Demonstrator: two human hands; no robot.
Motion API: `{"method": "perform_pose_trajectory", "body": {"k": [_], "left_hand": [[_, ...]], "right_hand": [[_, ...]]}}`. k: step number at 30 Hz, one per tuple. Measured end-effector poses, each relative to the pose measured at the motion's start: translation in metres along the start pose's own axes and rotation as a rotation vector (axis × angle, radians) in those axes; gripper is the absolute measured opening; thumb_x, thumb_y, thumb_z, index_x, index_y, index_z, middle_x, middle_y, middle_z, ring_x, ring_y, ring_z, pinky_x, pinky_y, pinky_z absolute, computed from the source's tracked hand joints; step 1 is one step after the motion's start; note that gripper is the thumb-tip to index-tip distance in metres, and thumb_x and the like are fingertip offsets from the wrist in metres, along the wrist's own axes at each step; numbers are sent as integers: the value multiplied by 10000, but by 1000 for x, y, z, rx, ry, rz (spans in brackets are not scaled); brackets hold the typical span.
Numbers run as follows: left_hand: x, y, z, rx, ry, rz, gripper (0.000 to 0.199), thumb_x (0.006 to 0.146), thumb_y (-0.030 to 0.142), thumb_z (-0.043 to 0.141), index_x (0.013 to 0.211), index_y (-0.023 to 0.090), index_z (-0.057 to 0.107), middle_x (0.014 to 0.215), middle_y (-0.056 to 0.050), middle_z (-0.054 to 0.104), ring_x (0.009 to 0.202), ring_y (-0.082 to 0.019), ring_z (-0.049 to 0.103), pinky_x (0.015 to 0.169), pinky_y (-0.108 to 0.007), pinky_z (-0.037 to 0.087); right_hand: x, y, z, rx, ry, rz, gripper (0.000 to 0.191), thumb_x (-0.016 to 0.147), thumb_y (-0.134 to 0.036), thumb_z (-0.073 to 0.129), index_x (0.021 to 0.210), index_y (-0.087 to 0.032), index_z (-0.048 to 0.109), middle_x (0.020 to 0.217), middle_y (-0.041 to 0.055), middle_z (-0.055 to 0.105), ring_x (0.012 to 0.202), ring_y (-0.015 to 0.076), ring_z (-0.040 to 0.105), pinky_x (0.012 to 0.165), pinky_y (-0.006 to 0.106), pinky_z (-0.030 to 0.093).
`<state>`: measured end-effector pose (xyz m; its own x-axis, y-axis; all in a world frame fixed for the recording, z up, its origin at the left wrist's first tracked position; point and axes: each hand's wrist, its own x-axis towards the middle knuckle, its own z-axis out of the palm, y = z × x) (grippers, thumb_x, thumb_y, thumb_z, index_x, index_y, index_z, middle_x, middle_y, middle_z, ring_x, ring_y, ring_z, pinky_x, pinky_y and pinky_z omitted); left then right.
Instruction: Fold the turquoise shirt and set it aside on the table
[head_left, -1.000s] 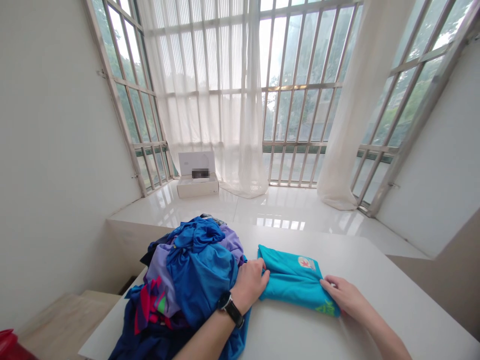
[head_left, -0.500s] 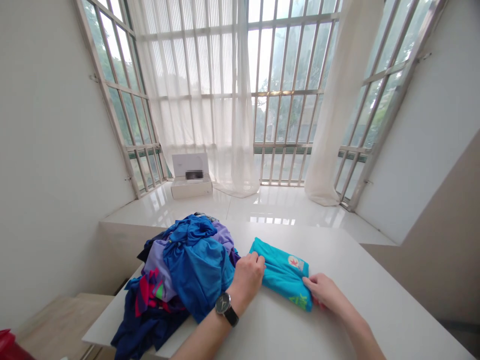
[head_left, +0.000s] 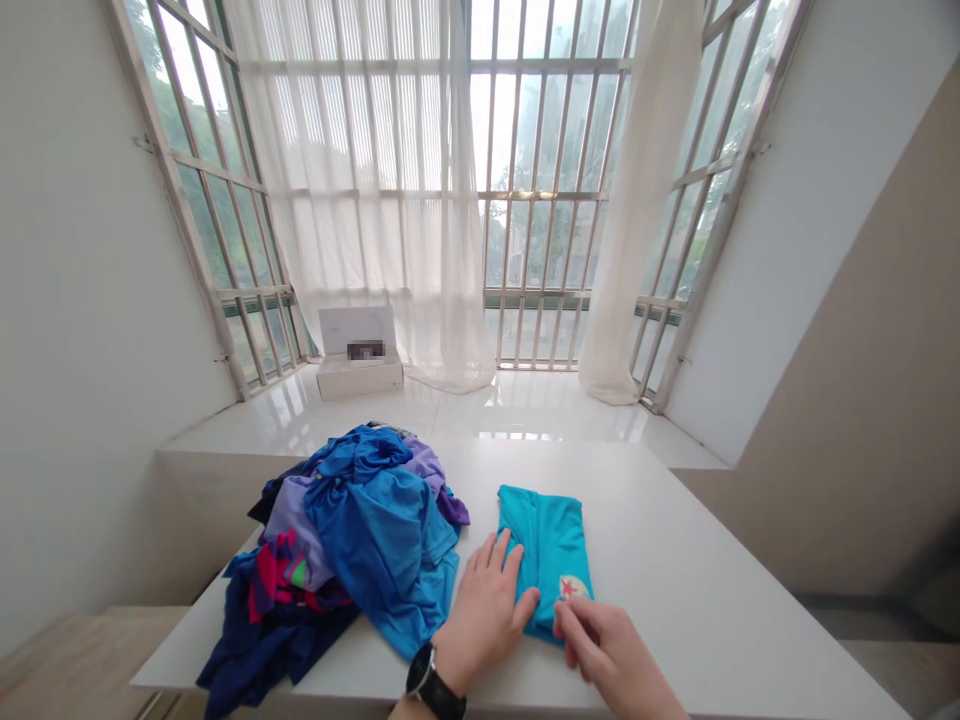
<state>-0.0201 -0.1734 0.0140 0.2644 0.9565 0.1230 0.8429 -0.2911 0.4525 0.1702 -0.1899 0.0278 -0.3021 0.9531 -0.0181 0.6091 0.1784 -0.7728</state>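
Note:
A turquoise garment (head_left: 547, 540), folded into a rough rectangle, lies flat on the white table (head_left: 675, 600). A round pale print with a red star shows near its lower right corner. My left hand (head_left: 491, 600), with a black watch (head_left: 431, 685) at the wrist, rests spread on the garment's left edge. The fingers of my right hand (head_left: 596, 640) pinch its near edge just below the print. Left of my left hand sits a heap of crumpled clothes (head_left: 375, 520) in blue, lilac, navy and pink.
A white box (head_left: 360, 375) stands on the glossy window ledge (head_left: 450, 415) behind the table. White curtains (head_left: 420, 200) hang before the barred window. The table's right edge runs off toward a wall on the right.
The turquoise garment has turned, its printed end now nearer me. My left hand has gone from gripping it to lying spread. My right hand has moved nearer and left. The view has shifted right.

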Motion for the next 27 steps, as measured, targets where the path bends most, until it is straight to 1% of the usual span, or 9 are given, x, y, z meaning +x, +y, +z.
{"method": "perform_pose_trajectory", "body": {"k": [3,6,10,14,18,20,22,25,27], "left_hand": [[0,-4,4,23,7,31,595,1007,515,414,1524,221,411,1638,-89,283,1483,-343,265,1203,-500,257],[1,-3,7,47,41,36,588,1012,516,406,1533,243,393,1640,-78,281,1476,-347,275,1195,-505,273],[8,-6,-1,119,53,94,523,1016,493,428,1490,273,449,1608,-74,350,1480,-350,260,1185,-521,281],[27,-11,-31,286,44,146,462,964,460,576,1362,227,563,1550,-131,418,1487,-388,218,1171,-565,267],[52,-16,-57,350,2,17,358,878,353,718,1172,164,641,1285,-183,597,1215,-381,559,1006,-496,443],[61,-21,-60,321,-19,-15,263,881,279,707,1104,157,639,1108,-142,653,995,-319,664,859,-411,507],[68,-28,-60,277,-18,-4,214,908,247,667,1100,168,614,1034,-95,667,895,-263,683,767,-337,510],[72,-39,-53,205,4,24,121,958,241,602,1069,194,590,1013,-41,664,908,-200,669,771,-271,490],[72,-44,-48,117,27,68,63,982,257,573,987,200,600,993,-26,653,902,-174,653,789,-251,479]], "right_hand": [[11,16,-14,-182,312,-82,500,932,-595,410,1042,-210,710,1103,119,742,1044,288,667,932,402,514],[17,33,-7,-302,293,-143,523,936,-549,434,1234,-198,680,1377,132,628,1286,312,554,1100,462,441],[14,37,16,-393,324,-118,510,992,-507,361,1270,-213,672,1365,105,641,1269,288,559,1083,437,471],[10,16,37,-517,405,-102,426,975,-519,442,1172,-250,708,1258,95,694,1126,298,612,921,401,538],[10,-17,52,-544,376,-131,285,980,-420,489,1087,-259,698,1120,79,716,964,250,645,760,322,517],[15,-28,49,-509,289,-191,234,980,-386,498,1018,-265,694,1009,56,725,890,223,655,736,304,501],[24,-30,37,-499,260,-241,221,984,-335,485,956,-261,691,952,44,724,895,220,655,778,322,499],[45,-16,10,-544,296,-285,204,938,-288,550,1070,-241,698,1110,75,719,1076,274,627,948,430,482],[58,-1,-3,-551,269,-298,294,901,-318,613,1168,-219,685,1211,103,694,1146,302,609,1008,477,470]]}}
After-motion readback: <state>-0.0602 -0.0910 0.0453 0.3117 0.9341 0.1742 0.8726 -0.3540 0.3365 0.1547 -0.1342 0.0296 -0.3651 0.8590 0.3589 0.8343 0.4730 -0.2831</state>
